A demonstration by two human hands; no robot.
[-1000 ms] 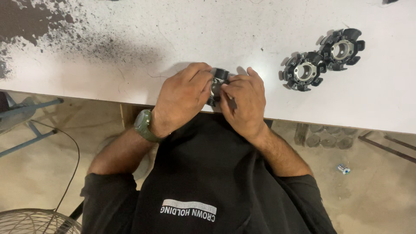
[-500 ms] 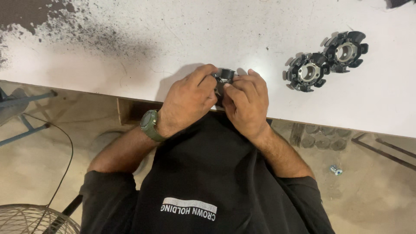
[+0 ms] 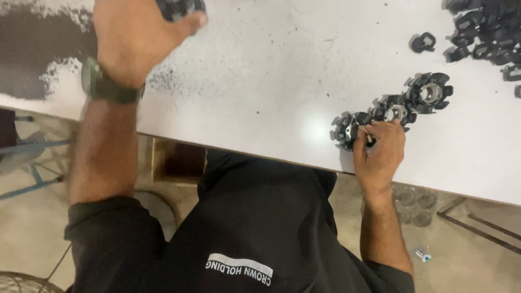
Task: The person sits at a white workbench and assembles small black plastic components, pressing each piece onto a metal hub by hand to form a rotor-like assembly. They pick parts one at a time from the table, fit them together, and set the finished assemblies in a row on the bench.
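Right hand (image 3: 380, 149) pinches the nearest round black toothed plastic hub with a silver centre (image 3: 347, 130) at the white table's (image 3: 260, 92) near edge; two matching hubs (image 3: 393, 110) sit finished beside it in a row. Left hand (image 3: 135, 38) reaches far up, fingers curled round a dark part (image 3: 179, 6). A heap of loose black clips (image 3: 483, 27) waits top right, so plenty remains. No packages or signs on the table

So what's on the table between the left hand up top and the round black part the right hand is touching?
In the head view, only bare white table with dark specks lies between the left hand and the round black part under the right hand.
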